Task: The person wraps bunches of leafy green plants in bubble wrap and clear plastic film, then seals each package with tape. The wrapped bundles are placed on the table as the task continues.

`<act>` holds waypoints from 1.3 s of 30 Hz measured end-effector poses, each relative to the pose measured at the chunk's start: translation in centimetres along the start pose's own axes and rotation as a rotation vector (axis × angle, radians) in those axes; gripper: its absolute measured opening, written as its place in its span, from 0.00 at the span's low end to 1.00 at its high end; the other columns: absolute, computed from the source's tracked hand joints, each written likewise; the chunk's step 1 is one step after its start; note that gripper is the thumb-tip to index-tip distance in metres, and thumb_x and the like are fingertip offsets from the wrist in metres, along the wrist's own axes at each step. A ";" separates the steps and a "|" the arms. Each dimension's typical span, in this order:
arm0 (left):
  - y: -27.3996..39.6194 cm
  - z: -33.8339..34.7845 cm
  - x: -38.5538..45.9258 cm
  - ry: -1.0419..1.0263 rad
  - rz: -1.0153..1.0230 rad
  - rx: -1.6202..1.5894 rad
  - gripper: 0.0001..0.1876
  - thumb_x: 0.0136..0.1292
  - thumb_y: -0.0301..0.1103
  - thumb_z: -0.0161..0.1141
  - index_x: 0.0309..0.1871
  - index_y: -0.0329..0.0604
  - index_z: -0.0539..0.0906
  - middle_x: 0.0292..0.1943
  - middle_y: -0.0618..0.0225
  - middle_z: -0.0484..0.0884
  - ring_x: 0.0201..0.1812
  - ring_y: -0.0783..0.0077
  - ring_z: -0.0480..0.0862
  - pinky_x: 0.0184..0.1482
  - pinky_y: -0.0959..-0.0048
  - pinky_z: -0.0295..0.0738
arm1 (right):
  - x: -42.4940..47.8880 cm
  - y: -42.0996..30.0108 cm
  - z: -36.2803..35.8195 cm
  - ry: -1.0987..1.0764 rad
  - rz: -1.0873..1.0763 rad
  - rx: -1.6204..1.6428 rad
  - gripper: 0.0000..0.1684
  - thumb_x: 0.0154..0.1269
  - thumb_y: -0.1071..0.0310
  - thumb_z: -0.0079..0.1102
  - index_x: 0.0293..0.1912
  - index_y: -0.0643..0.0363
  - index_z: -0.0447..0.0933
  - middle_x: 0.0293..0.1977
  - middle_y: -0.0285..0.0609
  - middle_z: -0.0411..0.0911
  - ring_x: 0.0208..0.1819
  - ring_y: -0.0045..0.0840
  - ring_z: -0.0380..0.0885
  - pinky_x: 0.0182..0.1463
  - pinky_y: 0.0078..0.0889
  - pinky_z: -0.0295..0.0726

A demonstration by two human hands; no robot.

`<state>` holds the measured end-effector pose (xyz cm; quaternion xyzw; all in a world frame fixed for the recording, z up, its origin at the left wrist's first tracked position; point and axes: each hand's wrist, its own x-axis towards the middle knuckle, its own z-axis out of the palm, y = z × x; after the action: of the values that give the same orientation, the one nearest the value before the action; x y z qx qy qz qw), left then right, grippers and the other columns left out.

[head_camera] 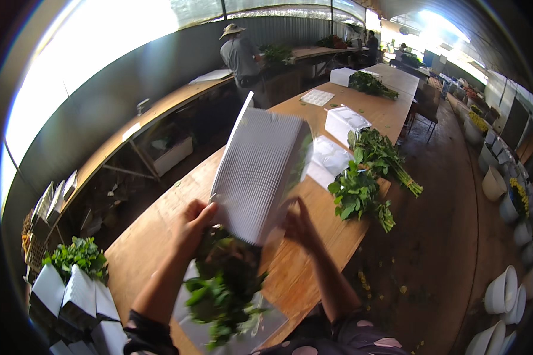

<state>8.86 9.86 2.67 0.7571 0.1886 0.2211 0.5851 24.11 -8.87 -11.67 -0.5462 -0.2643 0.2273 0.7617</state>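
Observation:
A ribbed white corrugated sheet (pixel 260 173) with a clear plastic sleeve is held up before me. My left hand (pixel 198 219) pinches its lower left corner between thumb and fingers. My right hand (pixel 298 224), blurred, is at the clear plastic on the lower right side; its fingers look curved, and its grip cannot be made out. Below the sheet a bunch of green leafy stems (pixel 217 297) shows, its upper part dark behind the plastic. Under the bunch a clear plastic sheet (pixel 266 324) lies on the wooden table (pixel 160 222).
Leafy bunches (pixel 355 191) and wrapped white packages (pixel 344 122) lie at the table's right side. White wrapped bundles (pixel 82 297) stand at the lower left. A person (pixel 242 57) in a hat is at the left bench (pixel 102 155). White buckets (pixel 501 290) line the right side.

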 end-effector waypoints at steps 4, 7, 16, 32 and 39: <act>-0.8 12.1 6.2 0.114 0.325 -0.065 0.09 0.60 0.34 0.59 0.30 0.40 0.73 0.21 0.73 0.71 0.23 0.83 0.70 0.25 0.83 0.65 | 8.0 -8.7 -8.0 0.087 -0.037 -0.261 0.33 0.68 0.45 0.35 0.65 0.55 0.53 0.53 0.40 0.68 0.46 0.22 0.72 0.47 0.26 0.73; -3.2 20.5 9.7 0.101 0.351 0.051 0.08 0.60 0.28 0.58 0.29 0.39 0.69 0.20 0.72 0.71 0.20 0.84 0.70 0.21 0.83 0.65 | 11.2 -8.7 -12.9 -0.036 -0.158 -0.404 0.39 0.68 0.44 0.35 0.63 0.68 0.51 0.59 0.47 0.60 0.62 0.28 0.57 0.62 0.29 0.58; -13.8 32.9 17.1 0.179 0.095 0.416 0.11 0.52 0.36 0.57 0.28 0.38 0.70 0.25 0.54 0.73 0.28 0.50 0.75 0.32 0.58 0.70 | 18.5 7.2 -23.5 -0.196 0.184 -0.406 0.31 0.67 0.56 0.46 0.62 0.64 0.56 0.59 0.49 0.63 0.59 0.29 0.62 0.61 0.27 0.59; -11.6 19.7 11.3 -0.064 0.142 -0.249 0.11 0.60 0.30 0.54 0.45 0.39 0.71 0.30 0.66 0.73 0.33 0.72 0.76 0.35 0.76 0.71 | 14.1 1.6 -13.3 -0.229 -0.066 -0.855 0.14 0.60 0.76 0.45 0.45 0.68 0.73 0.44 0.51 0.74 0.46 0.35 0.74 0.50 0.32 0.71; 1.4 1.3 -11.1 -0.646 0.580 -1.166 0.23 0.54 0.39 0.65 0.46 0.33 0.69 0.23 0.71 0.72 0.20 0.79 0.70 0.21 0.79 0.63 | 9.1 5.1 3.8 -0.630 -0.081 -0.600 0.11 0.63 0.75 0.47 0.45 0.66 0.74 0.40 0.43 0.74 0.41 0.25 0.74 0.46 0.23 0.72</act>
<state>0.37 2.41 2.48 0.3691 -0.3505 0.1975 0.8378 28.27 1.15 -14.13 -0.6364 -0.5592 0.2657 0.4601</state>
